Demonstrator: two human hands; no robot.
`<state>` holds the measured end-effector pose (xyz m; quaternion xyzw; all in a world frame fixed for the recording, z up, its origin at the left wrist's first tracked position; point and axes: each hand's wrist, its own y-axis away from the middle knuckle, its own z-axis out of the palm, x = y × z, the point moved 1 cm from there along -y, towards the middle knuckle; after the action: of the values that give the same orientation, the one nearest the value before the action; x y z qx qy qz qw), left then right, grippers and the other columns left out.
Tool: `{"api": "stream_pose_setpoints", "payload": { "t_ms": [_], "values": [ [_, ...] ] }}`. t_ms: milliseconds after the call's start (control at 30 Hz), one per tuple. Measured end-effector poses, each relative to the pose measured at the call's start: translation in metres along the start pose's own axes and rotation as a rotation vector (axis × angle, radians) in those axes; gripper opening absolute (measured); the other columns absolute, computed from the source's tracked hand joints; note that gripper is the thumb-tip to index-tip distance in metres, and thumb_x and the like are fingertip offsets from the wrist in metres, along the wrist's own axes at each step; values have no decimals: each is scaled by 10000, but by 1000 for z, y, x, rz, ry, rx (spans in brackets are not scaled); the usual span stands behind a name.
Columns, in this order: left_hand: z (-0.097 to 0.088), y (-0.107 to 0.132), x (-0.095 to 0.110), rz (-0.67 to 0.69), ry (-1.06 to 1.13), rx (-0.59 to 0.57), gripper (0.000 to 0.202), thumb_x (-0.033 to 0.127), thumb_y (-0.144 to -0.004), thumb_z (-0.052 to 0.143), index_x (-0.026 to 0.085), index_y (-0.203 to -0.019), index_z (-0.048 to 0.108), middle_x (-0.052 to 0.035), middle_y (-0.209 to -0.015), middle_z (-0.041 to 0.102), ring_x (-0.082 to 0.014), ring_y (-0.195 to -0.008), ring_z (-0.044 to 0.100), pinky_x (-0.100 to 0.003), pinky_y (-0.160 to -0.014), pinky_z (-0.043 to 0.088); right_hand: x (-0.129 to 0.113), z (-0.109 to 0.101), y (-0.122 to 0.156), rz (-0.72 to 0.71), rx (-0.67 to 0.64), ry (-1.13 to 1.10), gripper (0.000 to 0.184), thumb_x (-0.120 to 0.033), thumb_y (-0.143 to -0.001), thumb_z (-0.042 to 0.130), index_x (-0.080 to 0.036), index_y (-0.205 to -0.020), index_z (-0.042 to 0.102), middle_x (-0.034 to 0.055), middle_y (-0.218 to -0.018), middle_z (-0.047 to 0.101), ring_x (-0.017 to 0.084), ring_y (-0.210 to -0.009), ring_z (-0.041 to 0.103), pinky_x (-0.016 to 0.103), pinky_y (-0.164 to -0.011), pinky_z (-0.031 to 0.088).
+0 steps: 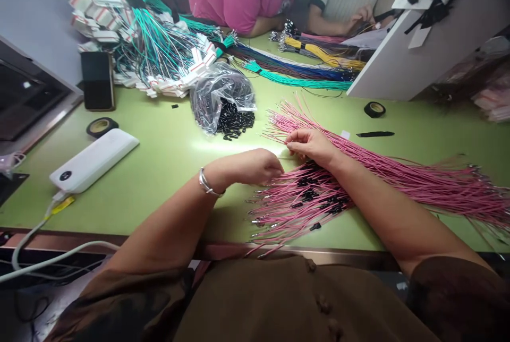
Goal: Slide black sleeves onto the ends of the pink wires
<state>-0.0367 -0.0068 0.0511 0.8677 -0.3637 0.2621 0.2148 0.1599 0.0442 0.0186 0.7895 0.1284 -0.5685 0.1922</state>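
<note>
My left hand [255, 165], with a silver bangle at the wrist, is curled closed over the left ends of a fan of pink wires [398, 172] on the green table [167, 156]. What its fingers hold is hidden. My right hand [311, 144] pinches the tip of one pink wire just beyond it. Some of the near wires carry small black sleeves [314, 196]. The far bunch has bare metal ends.
A clear bag of black sleeves [223, 100] lies behind my hands. A white power bank [93, 160], tape rolls [100, 127] [374, 109], a black phone [98, 80], green, blue and yellow wire bundles [295, 74] and a white board [414, 50] surround it. Two people sit opposite.
</note>
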Motion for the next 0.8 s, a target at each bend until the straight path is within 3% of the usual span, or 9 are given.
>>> {"api": "stream_pose_setpoints", "payload": {
  "t_ms": [67,167,200,300,400,533,667,800],
  "values": [
    [-13,7,-16,-157,-92,116,257,174,-808,565,194,-948,780,-46,-900,748,-167,-774,644,-274,-744,462,3,1,-2,10,38,-24,257,-367,-655,709,-147,-753,621,-8,-572,581,70,-449,398,243,-457,273],
    [-33,16,-51,-457,-326,508,285,132,-795,535,166,-919,790,-101,-932,736,-225,-862,651,-328,-803,469,3,2,-3,-35,131,-5,172,-302,-636,668,-159,-644,572,-55,-502,464,55,-457,335,241,-472,229],
    [-37,18,-63,-492,-382,573,287,132,-788,541,168,-925,791,-108,-948,731,-235,-890,649,-333,-817,471,2,2,-3,-53,150,0,163,-291,-630,658,-162,-625,559,-63,-498,437,53,-467,322,242,-481,224],
    [-39,20,-91,-523,-391,531,197,173,-734,620,202,-830,791,-71,-832,724,-220,-814,641,-313,-796,483,1,3,-3,-85,181,10,183,-302,-628,659,-165,-609,539,-64,-524,425,56,-502,320,248,-505,232],
    [-34,18,-101,-514,-348,509,133,187,-693,647,216,-742,767,-45,-730,702,-204,-726,614,-306,-763,483,1,4,-2,-89,164,44,216,-340,-643,688,-149,-644,588,-45,-568,463,69,-539,357,258,-530,268],
    [-27,9,-93,-437,-272,494,74,190,-681,645,187,-656,714,-72,-747,669,-219,-725,597,-339,-742,478,5,5,-2,-91,99,83,284,-406,-674,707,-127,-700,663,-25,-599,486,80,-571,380,268,-553,301],
    [-23,1,-76,-337,-133,568,44,181,-710,640,180,-670,657,-71,-787,662,-211,-790,600,-347,-785,484,8,3,-3,-117,169,79,310,-430,-667,728,-141,-637,621,-34,-574,436,78,-569,349,267,-543,295],
    [-18,-2,-66,-386,420,705,58,189,-752,679,163,-754,627,-46,-700,670,-147,-644,606,-318,-695,510,6,0,1,-146,240,30,356,-443,-667,745,-162,-587,541,-31,-582,437,76,-567,338,266,-541,292]
  ]
}}
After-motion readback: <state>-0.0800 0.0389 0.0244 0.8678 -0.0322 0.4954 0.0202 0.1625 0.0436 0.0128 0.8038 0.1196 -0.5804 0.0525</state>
